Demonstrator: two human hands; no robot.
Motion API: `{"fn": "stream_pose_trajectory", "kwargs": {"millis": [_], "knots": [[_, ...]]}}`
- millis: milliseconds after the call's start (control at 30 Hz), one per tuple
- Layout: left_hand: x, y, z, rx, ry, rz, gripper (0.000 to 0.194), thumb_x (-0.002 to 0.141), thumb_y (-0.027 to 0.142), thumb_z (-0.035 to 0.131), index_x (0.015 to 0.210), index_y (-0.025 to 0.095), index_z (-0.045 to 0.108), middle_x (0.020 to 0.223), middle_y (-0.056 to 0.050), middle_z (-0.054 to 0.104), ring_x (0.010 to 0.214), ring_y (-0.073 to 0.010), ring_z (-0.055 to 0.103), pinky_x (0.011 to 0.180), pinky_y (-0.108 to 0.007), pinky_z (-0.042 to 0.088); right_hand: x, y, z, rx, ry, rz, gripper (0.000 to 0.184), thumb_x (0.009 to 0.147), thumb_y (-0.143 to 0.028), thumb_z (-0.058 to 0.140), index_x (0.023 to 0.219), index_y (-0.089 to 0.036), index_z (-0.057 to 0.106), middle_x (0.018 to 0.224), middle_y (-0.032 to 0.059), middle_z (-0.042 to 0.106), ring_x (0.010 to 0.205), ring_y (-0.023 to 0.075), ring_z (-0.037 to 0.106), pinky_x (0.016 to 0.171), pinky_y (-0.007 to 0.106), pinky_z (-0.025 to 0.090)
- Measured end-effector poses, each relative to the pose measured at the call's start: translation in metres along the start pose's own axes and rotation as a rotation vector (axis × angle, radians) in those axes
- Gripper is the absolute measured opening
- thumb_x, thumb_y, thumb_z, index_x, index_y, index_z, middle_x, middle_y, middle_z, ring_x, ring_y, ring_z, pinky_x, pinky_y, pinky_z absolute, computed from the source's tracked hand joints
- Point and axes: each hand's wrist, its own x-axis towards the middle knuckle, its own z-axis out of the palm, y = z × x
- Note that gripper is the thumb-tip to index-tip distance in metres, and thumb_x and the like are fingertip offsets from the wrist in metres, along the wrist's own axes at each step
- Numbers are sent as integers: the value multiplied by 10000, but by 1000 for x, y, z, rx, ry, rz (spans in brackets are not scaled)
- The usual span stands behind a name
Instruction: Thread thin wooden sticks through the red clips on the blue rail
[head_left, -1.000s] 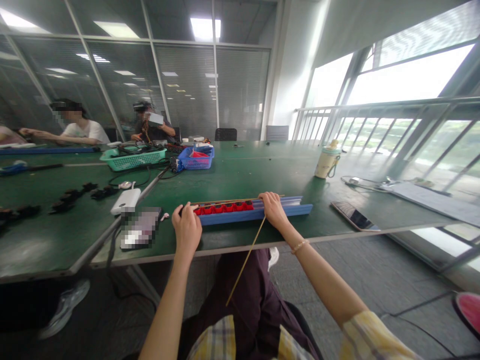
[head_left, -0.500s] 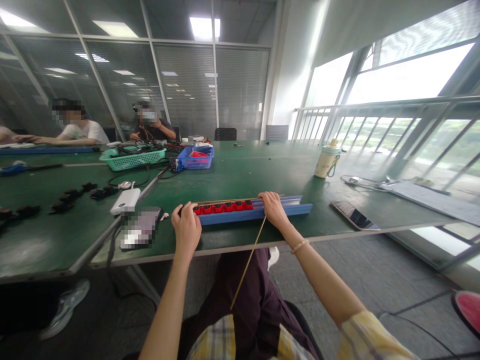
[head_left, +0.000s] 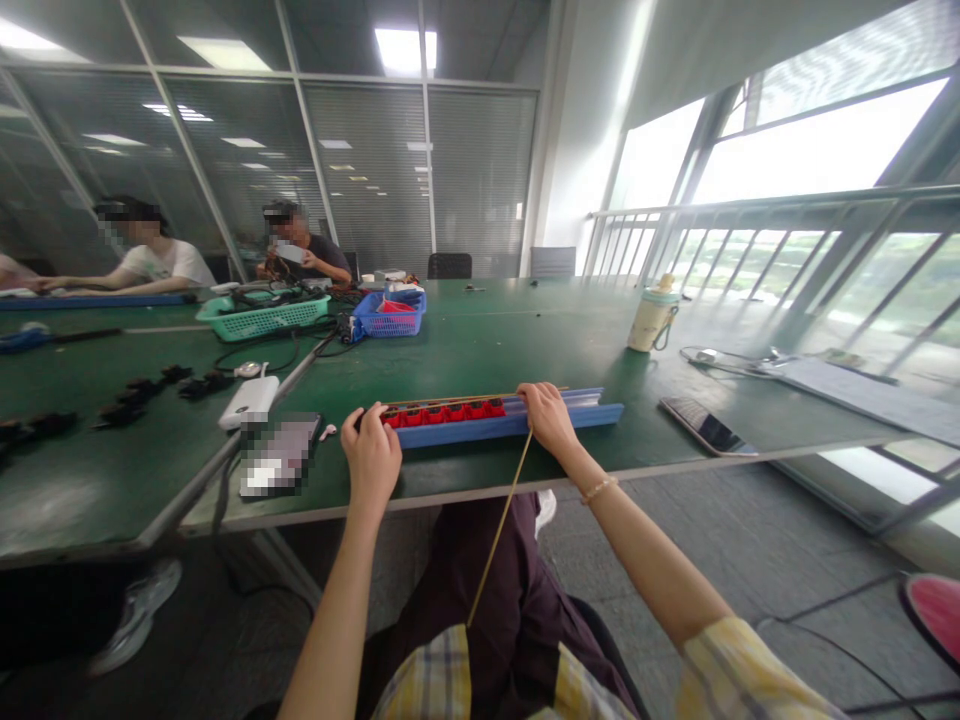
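Green table (head_left: 480,350), near edge: our left hand (head_left: 373,455) has fingers curled on the left end of the blue rail (head_left: 465,432); red blocks (head_left: 444,412) inside; our right hand (head_left: 549,415) clasps the rail farther right, yellow cord (head_left: 500,530) trailing from under it. Step looks like cord-laying; next move calls, we judge, for even tension, blocks undisturbed.

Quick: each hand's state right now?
Left hand: closed on the blue rail, left end.
Right hand: closed on the blue rail; yellow string hangs below.
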Motion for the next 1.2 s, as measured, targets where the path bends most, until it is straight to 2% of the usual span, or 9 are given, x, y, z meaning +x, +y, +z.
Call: {"fn": "stream_pose_trajectory", "kwargs": {"millis": [433,667,933,1200], "knots": [[0,0,0,-15,-1,-21,331,900,177,424,1186,136,587,1217,-162,635,1278,-314,414,1116,-527,341,0,-4,-1,15,12,11,238,1012,-204,342,979,-183,576,852,74,651,792,219,538,837,342,397],[1,2,-5,8,-33,25,344,903,163,405,1163,195,628,1244,-120,641,1283,-305,399,1120,-514,334,-1,-2,0,-18,-2,-15,258,1008,-184,321,982,-181,578,857,79,645,792,220,536,836,348,391],[0,1,-3,46,-24,39,329,901,161,410,1146,184,629,1255,-114,640,1272,-316,414,1114,-513,340,-1,-2,-4,-35,-11,-55,250,1019,-191,329,994,-175,577,876,82,657,806,217,552,848,358,396],[1,3,-4,44,-59,21,329,922,167,386,1149,178,624,1296,-128,624,1281,-290,425,1139,-501,316,-4,2,-3,-8,9,-82,213,1032,-207,339,989,-190,547,1031,97,682,873,220,585,872,373,412]]}}
